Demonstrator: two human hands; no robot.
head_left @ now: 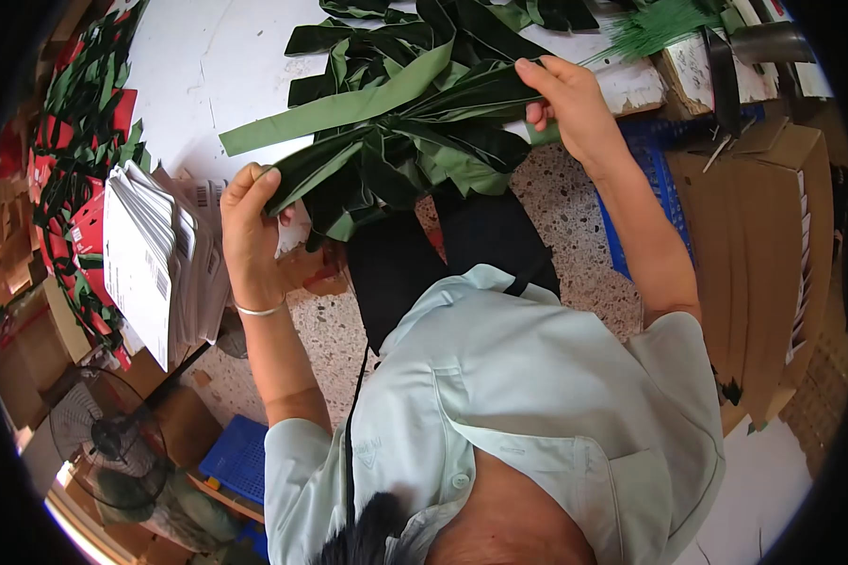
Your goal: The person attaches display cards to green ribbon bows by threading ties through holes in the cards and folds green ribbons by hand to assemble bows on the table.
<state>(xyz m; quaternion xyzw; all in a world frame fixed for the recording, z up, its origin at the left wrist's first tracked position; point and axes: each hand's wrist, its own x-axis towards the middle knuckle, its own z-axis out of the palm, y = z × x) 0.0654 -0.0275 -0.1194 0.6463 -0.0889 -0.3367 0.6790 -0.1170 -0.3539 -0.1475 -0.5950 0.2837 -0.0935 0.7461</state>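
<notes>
A large green ribbon bow [396, 141] with many dark velvet loops stretches between my two hands over the table's near edge. My left hand [252, 212] pinches the loops at its left end, thumb on top. On the right, my right hand [570, 99] grips the ends of other loops between thumb and fingers. One flat, lighter green strip [339, 111] lies across the top of the bow, pointing left. More dark green ribbons [377, 47] are heaped on the white table [207, 71] just behind it.
White cards [151, 254] are stacked at the left, beside red cards with green ribbons [85, 207]. Green bristly strands [660, 28] lie at the back right. A blue crate [664, 179] and a cardboard box [744, 245] stand right. A fan [108, 438] is lower left.
</notes>
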